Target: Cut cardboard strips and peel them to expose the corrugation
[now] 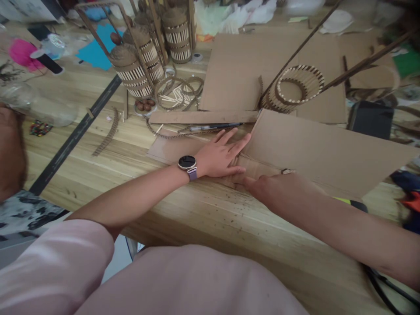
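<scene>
My left hand (219, 156) lies spread over a piece of brown cardboard (177, 146) near the table's front edge, a watch (187, 162) on its wrist. Close to its thumb, my right hand (274, 188) reaches in from the right, one finger pointing left onto a creased cardboard part (259, 166). Its other fingers look curled under, and whatever they hold is hidden. A large cardboard panel (324, 146) rises at a slant beyond the right hand. Just past my left fingertips are a pen (215, 127) and a narrow cardboard strip (203, 117).
Several slatted lanterns (131, 76) stand at the back left. Behind the panel, an open slatted basket (297, 89) with long sticks sits on flat cardboard (234, 70). A dark strip (77, 135) crosses the table (197, 205) at left. Another person's arm (11, 153) shows at far left.
</scene>
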The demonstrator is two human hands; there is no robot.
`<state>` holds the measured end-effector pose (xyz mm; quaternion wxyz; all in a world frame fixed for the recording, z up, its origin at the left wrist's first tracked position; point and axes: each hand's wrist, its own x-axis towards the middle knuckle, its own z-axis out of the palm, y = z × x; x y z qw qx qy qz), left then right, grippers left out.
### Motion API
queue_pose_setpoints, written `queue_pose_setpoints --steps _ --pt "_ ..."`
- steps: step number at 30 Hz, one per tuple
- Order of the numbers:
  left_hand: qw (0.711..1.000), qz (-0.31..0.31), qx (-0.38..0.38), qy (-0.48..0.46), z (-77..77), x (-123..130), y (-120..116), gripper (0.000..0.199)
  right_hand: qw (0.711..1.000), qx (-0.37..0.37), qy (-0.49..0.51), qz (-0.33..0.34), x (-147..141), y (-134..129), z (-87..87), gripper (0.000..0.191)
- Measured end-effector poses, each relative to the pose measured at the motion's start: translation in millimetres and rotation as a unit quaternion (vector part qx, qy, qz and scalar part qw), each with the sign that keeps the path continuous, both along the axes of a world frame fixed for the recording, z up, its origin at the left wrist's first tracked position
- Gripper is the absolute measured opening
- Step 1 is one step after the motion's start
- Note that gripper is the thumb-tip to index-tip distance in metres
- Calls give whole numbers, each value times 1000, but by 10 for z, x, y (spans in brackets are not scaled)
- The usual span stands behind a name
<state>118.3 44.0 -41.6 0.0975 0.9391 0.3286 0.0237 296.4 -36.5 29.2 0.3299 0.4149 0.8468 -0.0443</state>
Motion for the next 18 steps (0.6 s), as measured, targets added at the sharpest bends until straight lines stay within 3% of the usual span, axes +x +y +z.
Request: queue_pose_setpoints --steps 11,18 --pt "1000 -1 4 -1 -10 -4 -4 96 1000 5 -7 14 38 5 13 50" --pt "1000 -2 2 6 -1 3 -2 97 1000 9 -6 12 38 -11 24 43"
